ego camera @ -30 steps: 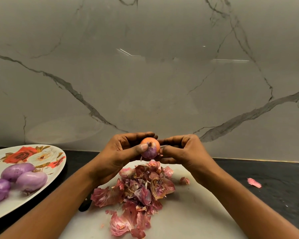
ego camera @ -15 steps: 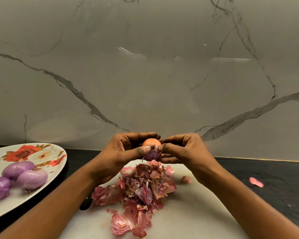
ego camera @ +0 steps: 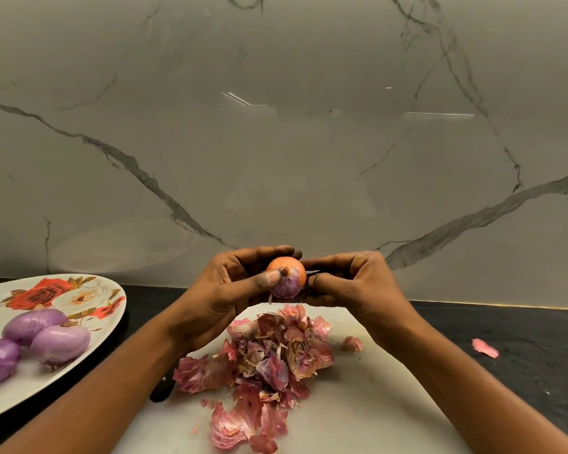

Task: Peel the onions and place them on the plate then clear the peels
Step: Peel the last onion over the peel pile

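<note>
A small onion [ego camera: 286, 276], orange skin on top and bare purple flesh below, is held above the cutting board. My left hand [ego camera: 223, 296] grips it from the left, thumb pressed on its front. My right hand [ego camera: 358, 286] has curled fingers, and its thumb and fingertips pinch at the onion's right side; what lies between those fingers is in shadow. A pile of pink-red peels [ego camera: 269, 352] lies on the white board [ego camera: 374, 404] under the hands. Three peeled purple onions [ego camera: 59, 344] lie on the flowered plate [ego camera: 30, 385] at the left.
One stray peel [ego camera: 484, 348] lies on the dark counter [ego camera: 522, 381] right of the board. A black handle [ego camera: 163, 389] pokes out from under my left forearm at the board's left edge. A marble wall [ego camera: 276, 142] rises close behind.
The onion has turned a little in my left hand and more purple flesh shows at its lower part. My right thumb has closed in on its right side.
</note>
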### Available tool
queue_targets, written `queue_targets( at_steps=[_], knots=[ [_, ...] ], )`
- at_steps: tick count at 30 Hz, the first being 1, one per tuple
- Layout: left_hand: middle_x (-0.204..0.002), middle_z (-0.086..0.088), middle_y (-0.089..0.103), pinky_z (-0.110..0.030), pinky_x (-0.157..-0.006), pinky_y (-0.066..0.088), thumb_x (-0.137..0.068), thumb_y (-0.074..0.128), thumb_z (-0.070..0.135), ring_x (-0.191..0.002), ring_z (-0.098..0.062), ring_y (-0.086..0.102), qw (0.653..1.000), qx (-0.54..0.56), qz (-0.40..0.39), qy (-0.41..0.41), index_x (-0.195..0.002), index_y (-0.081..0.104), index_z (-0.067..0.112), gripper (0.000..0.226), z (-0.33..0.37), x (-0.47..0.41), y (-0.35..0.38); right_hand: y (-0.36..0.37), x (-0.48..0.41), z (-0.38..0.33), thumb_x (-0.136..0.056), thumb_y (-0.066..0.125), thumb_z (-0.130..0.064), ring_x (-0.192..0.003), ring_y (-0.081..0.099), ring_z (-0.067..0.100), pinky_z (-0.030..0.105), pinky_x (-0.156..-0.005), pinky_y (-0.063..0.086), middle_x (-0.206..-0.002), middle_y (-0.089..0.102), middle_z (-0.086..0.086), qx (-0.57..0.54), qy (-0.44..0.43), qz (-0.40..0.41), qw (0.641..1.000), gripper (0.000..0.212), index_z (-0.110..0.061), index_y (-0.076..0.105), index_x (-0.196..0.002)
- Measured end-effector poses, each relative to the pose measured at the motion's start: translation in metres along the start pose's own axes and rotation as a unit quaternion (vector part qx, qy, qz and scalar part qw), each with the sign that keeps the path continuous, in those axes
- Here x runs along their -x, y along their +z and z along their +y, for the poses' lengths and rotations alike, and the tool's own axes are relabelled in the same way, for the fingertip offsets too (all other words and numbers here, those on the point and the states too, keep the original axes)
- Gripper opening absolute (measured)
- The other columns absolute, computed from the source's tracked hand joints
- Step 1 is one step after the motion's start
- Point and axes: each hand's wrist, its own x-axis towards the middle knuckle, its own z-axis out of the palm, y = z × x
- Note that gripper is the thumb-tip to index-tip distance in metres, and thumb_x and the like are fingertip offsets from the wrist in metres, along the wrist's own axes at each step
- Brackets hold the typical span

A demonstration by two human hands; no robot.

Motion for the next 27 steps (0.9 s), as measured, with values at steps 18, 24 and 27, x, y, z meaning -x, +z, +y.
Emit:
queue_targets(
  at_steps=[18, 24, 27],
  knots=[
    [-0.121, 0.001, 0.078, -0.033, -0.090, 0.063, -0.074, 0.087, 0.009, -0.115, -0.019, 0.073, 0.986, -0.144, 0.078, 0.039, -0.125, 0.074, 0.014, 0.053, -0.003, 0.000, 0.003, 0.001, -0.004, 0.012, -0.091, 0.080, -0.011, -0.081, 0.080, 0.016, 0.034, -0.077, 0.067, -0.087, 0.082, 0.000, 0.135, -0.082, 0.052, 0.986, 0.009, -0.016, 0.083, -0.098],
    [-0.121, 0.000, 0.078, -0.034, -0.091, 0.063, -0.076, 0.086, 0.012, -0.115, -0.021, 0.073, 0.985, -0.145, 0.076, 0.044, -0.125, 0.073, 0.016, 0.052, -0.005, -0.001, 0.003, 0.006, -0.003, 0.017, -0.096, 0.075, -0.019, -0.080, 0.075, 0.011, 0.035, -0.076, 0.066, -0.084, 0.077, -0.007, 0.249, -0.122, 0.074, 0.958, 0.008, -0.019, 0.081, -0.101],
    [-0.125, -0.006, 0.076, -0.036, -0.091, 0.063, -0.079, 0.081, 0.009, -0.117, -0.027, 0.073, 0.993, -0.087, 0.068, 0.038, -0.129, 0.071, 0.014, 0.051, -0.003, -0.001, 0.002, 0.004, -0.005, 0.018, -0.097, 0.073, -0.020, -0.080, 0.075, 0.011, 0.035, -0.077, 0.066, -0.085, 0.077, -0.005, 0.257, -0.120, 0.088, 0.955, 0.010, -0.016, 0.080, -0.102]
  ],
)
